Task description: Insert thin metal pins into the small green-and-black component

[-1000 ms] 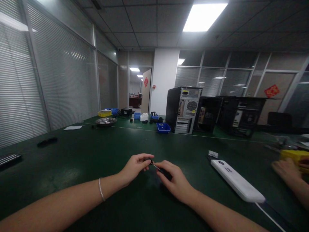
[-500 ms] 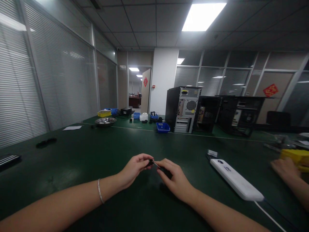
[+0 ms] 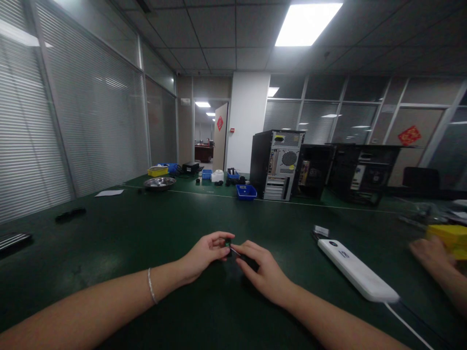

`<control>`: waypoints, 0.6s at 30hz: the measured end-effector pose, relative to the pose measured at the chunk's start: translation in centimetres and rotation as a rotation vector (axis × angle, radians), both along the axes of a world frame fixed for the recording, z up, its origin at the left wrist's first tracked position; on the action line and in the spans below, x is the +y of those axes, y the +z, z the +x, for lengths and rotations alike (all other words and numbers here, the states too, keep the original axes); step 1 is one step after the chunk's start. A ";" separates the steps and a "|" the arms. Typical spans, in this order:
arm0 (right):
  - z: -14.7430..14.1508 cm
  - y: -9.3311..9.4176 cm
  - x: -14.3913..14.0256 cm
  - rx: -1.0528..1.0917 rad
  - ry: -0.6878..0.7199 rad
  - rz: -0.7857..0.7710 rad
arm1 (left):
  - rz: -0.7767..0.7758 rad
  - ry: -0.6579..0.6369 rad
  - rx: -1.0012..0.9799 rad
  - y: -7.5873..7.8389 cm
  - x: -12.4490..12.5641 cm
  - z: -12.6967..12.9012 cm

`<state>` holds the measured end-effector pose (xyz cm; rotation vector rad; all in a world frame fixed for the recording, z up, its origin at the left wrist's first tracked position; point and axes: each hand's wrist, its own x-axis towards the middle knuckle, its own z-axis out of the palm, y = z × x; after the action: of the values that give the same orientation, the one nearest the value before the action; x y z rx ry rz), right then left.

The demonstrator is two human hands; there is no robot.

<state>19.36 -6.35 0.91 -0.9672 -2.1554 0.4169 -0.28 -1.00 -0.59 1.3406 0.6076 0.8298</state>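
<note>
A small dark part point(image 3: 227, 242) is pinched between the fingertips of the left hand point(image 3: 204, 253), low over the green worktop point(image 3: 146, 233), near its front edge at the middle. The right hand point(image 3: 264, 274) is closed around a slim dark tool point(image 3: 245, 257); its thin tip is set against the part. What kind of part it is cannot be told, being too small and dark. A thin bracelet point(image 3: 150, 287) is worn on the left wrist.

A white power strip point(image 3: 357, 277) is laid toward the right edge, its cable run off the front. A co-worker's hand point(image 3: 430, 253) is seen at the right edge, touching a yellow box point(image 3: 447, 236). At the far edge, a blue bin point(image 3: 246, 192) sits just beside an upright computer case point(image 3: 277, 165).
</note>
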 end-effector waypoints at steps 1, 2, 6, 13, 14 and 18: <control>0.0 0.0 0.0 0.004 -0.010 -0.003 | 0.015 0.012 -0.009 0.0 0.1 0.0; 0.1 0.0 0.0 0.012 -0.019 -0.004 | 0.025 0.020 -0.025 0.0 0.2 0.0; 0.2 0.1 0.1 0.031 -0.041 0.013 | 0.062 0.034 -0.057 0.3 0.2 -0.1; 0.4 -0.1 0.1 -0.007 -0.058 0.012 | 0.156 0.105 0.017 0.5 0.7 -0.3; 0.5 -0.2 0.1 -0.011 -0.059 0.014 | 0.165 0.097 0.010 0.3 0.8 -0.3; 0.5 -0.3 0.3 -0.011 -0.062 0.021 | 0.242 0.076 -0.004 -0.1 0.9 -0.3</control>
<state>19.84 -6.03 0.59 -1.0248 -2.1296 0.3590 -0.62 -0.11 -0.69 1.5418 0.5711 0.9913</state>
